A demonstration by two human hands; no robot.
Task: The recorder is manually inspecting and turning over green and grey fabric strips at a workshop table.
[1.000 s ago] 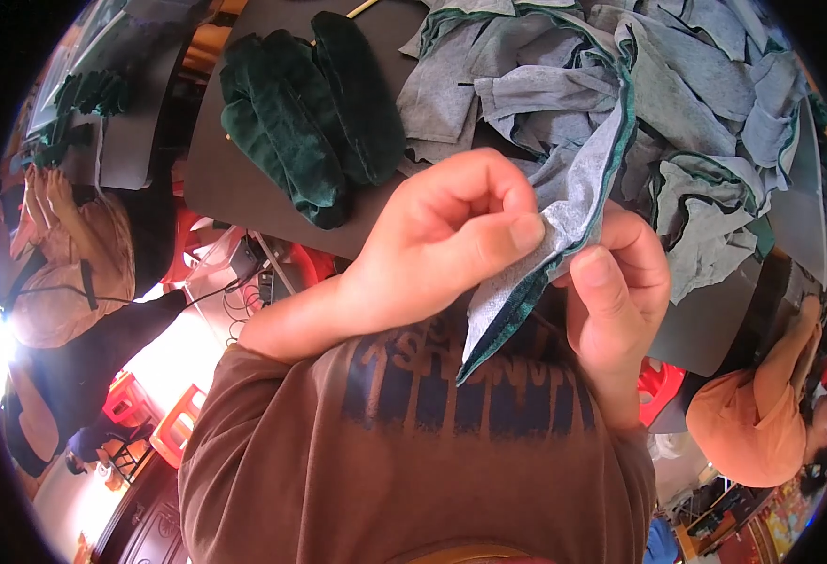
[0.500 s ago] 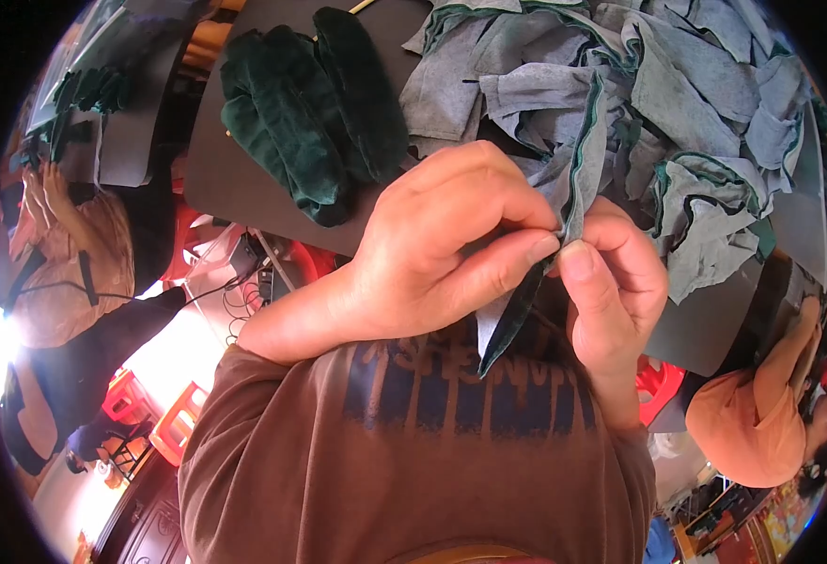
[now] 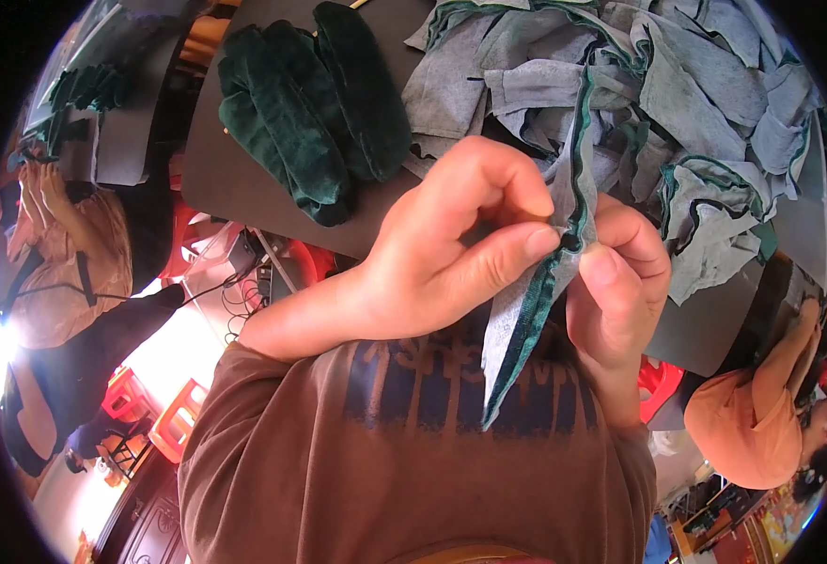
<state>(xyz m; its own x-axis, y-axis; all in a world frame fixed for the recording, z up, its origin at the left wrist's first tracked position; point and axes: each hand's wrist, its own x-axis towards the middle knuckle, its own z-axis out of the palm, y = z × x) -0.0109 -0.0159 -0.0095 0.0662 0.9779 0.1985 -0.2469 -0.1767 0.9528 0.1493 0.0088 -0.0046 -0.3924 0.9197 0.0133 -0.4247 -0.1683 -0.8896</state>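
Note:
Between my two hands, in front of my chest, hangs a fabric strip point(image 3: 524, 324), grey on one side with dark green pile showing along its seam edge. My left hand point(image 3: 465, 240) pinches its left edge between thumb and forefinger. From the other side, my right hand point(image 3: 620, 268) grips it with thumb against curled fingers. The strip's upper end runs up toward a heap of grey-backed, green-edged fabric pieces point(image 3: 686, 89) on the table. Its lower end tapers to a point over my brown shirt.
Dark green plush pieces point(image 3: 296, 122) lie on the dark table point(image 3: 209, 174), left of the heap. A person point(image 3: 75, 235) at far left works at another table, and another person point(image 3: 747, 418) sits at right. Red stools point(image 3: 179, 423) and cables point(image 3: 235, 296) are below left.
The strip has turned and spread between my fingers, so more green seam shows. Its lower tip hangs further down. Both hands keep their pinch in nearly the same place.

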